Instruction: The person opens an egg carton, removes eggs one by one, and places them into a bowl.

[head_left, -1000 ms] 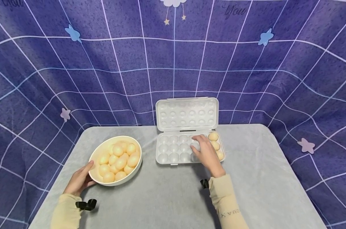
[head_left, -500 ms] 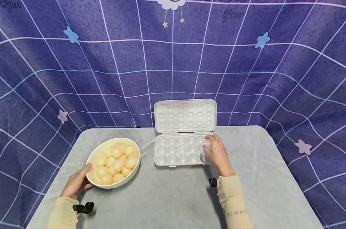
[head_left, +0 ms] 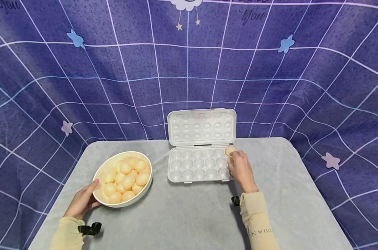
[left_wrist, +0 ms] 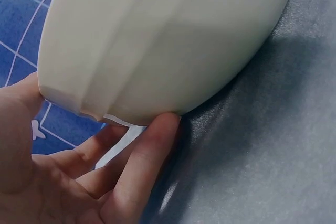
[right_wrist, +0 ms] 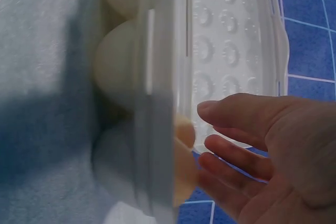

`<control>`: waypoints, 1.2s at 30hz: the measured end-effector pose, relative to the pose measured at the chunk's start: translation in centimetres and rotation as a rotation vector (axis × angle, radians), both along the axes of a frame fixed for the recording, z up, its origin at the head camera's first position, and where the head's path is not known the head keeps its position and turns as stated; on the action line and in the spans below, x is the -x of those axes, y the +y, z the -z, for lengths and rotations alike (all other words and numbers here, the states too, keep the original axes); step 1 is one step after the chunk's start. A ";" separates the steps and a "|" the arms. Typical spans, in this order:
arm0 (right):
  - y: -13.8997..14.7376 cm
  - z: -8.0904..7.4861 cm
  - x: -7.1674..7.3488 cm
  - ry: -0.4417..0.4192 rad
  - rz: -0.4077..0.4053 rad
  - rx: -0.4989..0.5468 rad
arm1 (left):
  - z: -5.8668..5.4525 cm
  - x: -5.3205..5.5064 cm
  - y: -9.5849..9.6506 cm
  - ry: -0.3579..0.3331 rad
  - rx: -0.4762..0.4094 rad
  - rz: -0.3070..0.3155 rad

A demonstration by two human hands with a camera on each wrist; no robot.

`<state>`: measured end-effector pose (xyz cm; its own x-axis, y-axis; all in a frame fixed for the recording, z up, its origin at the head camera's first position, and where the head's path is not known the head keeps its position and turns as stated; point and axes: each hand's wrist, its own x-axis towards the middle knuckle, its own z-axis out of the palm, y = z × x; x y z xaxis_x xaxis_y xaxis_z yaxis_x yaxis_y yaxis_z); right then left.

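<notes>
A cream bowl (head_left: 147, 185) heaped with eggs (head_left: 128, 181) stands at the left of the grey table. My left hand (head_left: 81, 203) grips its near-left side, thumb at the rim. Fingers support the bowl's underside in the left wrist view. To the right lies a clear plastic egg carton (head_left: 202, 128) with its lid raised. My right hand (head_left: 241, 168) is over the carton's right-end column, fingers bent beside an egg (head_left: 230, 150). In the right wrist view the thumb stands apart from the eggs; the other fingertips are close to one egg (right_wrist: 185, 177), and I cannot tell if they touch.
Bare grey tabletop (head_left: 170, 222) lies in front of the bowl and carton. A purple grid-patterned cloth (head_left: 189, 62) hangs behind the table and along both sides. Black wrist mounts (head_left: 90, 229) project from the sleeves.
My right hand has moved right across the carton, from the middle cells to the right-end column, covering the lower eggs there. My left hand keeps its hold on the bowl; the view has shifted slightly.
</notes>
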<state>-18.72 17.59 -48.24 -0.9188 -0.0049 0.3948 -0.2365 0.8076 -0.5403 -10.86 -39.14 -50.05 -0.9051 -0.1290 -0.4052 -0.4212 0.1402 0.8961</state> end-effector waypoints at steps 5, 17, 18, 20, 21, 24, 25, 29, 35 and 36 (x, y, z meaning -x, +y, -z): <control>0.0 0.9 0.3 -0.009 0.003 -0.028 | 0.1 0.0 -0.1 -0.002 0.007 -0.007; 0.2 2.5 1.0 0.008 0.012 -0.025 | 0.3 -0.1 0.0 0.001 0.008 -0.015; 0.2 2.5 1.0 0.006 0.011 -0.021 | 0.3 0.0 0.0 0.006 0.004 -0.022; 0.3 2.6 1.2 -0.001 0.009 -0.003 | 0.3 0.0 -0.1 0.010 0.001 -0.019; 0.3 2.6 1.3 -0.004 0.009 0.010 | 0.3 0.0 -0.1 0.010 0.001 -0.018; 0.4 2.6 1.4 -0.004 0.016 0.044 | 0.1 0.1 -0.1 0.012 0.000 -0.020; 0.4 2.6 1.4 -0.001 0.020 0.053 | 0.1 0.1 -0.1 0.009 0.003 -0.017; 0.5 2.6 1.3 0.021 0.031 0.063 | 0.1 0.1 -0.1 0.002 0.006 -0.018; 0.5 2.5 1.1 0.043 0.042 0.078 | 0.2 0.0 0.0 0.016 -0.003 -0.016; 0.5 2.4 1.1 0.048 0.043 0.084 | 0.2 0.0 -0.1 0.018 -0.005 -0.013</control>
